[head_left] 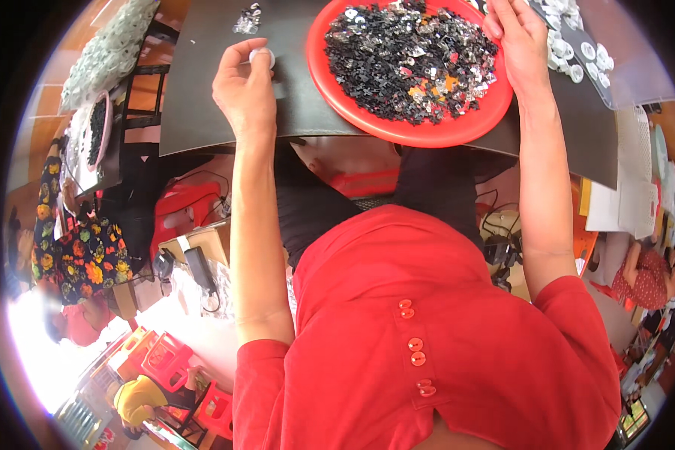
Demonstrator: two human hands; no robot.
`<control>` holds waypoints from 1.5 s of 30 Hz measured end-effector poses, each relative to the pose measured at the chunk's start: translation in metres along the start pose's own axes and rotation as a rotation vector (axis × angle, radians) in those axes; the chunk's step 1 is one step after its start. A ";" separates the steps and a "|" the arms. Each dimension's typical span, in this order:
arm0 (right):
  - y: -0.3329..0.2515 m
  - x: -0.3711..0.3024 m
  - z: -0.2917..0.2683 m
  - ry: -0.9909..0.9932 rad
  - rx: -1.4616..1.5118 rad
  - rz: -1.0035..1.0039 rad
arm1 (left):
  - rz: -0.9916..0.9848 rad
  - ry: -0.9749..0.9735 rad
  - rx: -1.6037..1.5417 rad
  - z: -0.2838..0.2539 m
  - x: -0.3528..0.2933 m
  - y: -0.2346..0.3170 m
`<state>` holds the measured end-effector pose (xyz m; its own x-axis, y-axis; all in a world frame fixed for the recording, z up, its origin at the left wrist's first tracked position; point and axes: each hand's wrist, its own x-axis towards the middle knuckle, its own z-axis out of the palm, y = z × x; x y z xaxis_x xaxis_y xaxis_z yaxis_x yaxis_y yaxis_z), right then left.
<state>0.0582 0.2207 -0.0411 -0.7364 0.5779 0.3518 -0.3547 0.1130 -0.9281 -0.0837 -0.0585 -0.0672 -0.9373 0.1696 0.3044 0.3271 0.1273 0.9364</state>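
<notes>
Head view, looking straight down: left hand [244,90] raised over the dark tabletop [202,97], fingertips pinched together on a small white round part [262,55], held just above the bare dark surface left of the red tray [442,131]. Right hand [519,46] over the tray's far right rim, fingers together and pointing down into the heap of small black and silvery pieces [409,60]; whether anything is pinched there, cannot tell. Open dark table between left hand and tray, free for sliding; near edge of the tabletop curving just below the left wrist, tray rim overhanging that edge a little. Up by the far edge, a small cluster of shiny bits [247,19], well apart from the left hand. To the right of the right hand, a spread of white ring-shaped parts [577,45] just beside the tray, crowding that corner. Below the table edge, red sleeves and red buttoned garment [427,337] filling the lower frame. Off to the left, another person in a flowered top [82,247] at a neighbouring table, with a bag of pale parts [109,49] above. Tray smooth, round, glossy plastic; heap jagged, mixed matte black and glinting metal with a few orange specks; tabletop flat and matte.
</notes>
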 end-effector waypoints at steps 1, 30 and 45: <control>-0.002 0.000 0.000 -0.006 0.009 -0.007 | -0.006 -0.004 0.002 0.001 0.000 0.000; 0.020 0.001 0.013 0.164 -0.208 -0.050 | -0.009 -0.036 -0.012 -0.018 -0.005 0.012; -0.020 -0.009 0.009 0.086 -0.220 -0.008 | -0.106 -0.067 -0.290 -0.003 -0.008 0.030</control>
<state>0.0667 0.2057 -0.0252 -0.6789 0.6417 0.3567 -0.2193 0.2864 -0.9327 -0.0666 -0.0587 -0.0412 -0.9514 0.2352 0.1990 0.1708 -0.1349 0.9760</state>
